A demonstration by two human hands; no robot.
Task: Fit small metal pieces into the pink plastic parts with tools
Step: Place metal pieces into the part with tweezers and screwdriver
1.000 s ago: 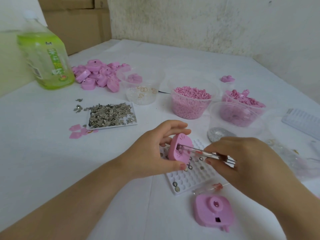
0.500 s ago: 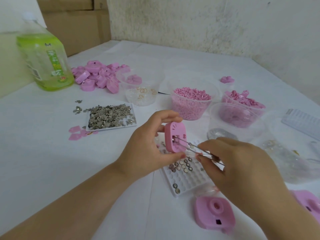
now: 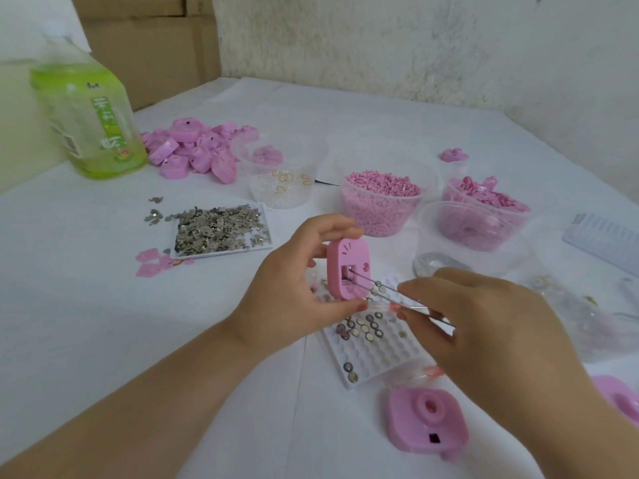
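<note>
My left hand [image 3: 290, 292] grips a pink plastic part [image 3: 347, 267] upright by its top and bottom edges, its open slot facing right. My right hand [image 3: 484, 326] pinches metal tweezers [image 3: 387, 288], and their tips reach into the slot of the part. Whether a metal piece sits between the tips I cannot tell. Under both hands lies a white dimpled tray [image 3: 377, 354] with several small round metal pieces. A white tray of flat metal pieces [image 3: 218, 229] lies to the left.
A pink housing [image 3: 427, 421] lies near the front edge, another pink part [image 3: 619, 397] at far right. Clear tubs of pink pellets [image 3: 382, 202] and pink parts [image 3: 484, 216], a tub with rings [image 3: 281, 181], a pile of pink parts [image 3: 193, 150] and a green bottle [image 3: 90, 122] stand behind.
My left hand lifted the pink part and turned it upright. The tweezers followed it, and their tips now sit in the part's slot.
</note>
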